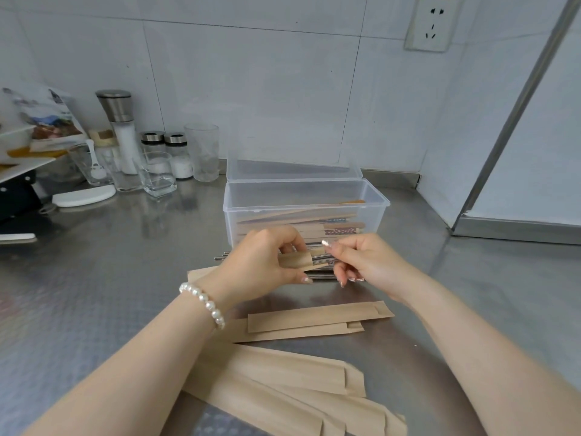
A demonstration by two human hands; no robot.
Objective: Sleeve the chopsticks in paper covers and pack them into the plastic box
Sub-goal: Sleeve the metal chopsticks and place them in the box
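Note:
My left hand grips the open end of a brown paper cover just above the steel counter. A pair of metal chopsticks sticks out of that cover, and my right hand pinches their patterned ends. More bare metal chopsticks lie on the counter under my hands. Right behind my hands stands the clear plastic box, its lid open, holding several sleeved chopsticks. Empty paper covers lie in front of me, with a bigger pile at the near edge.
At the back left stand a salt grinder, small shaker jars, drinking glasses and a white lid. A shelf with a packet is at the far left. A steel-framed cabinet closes off the right side.

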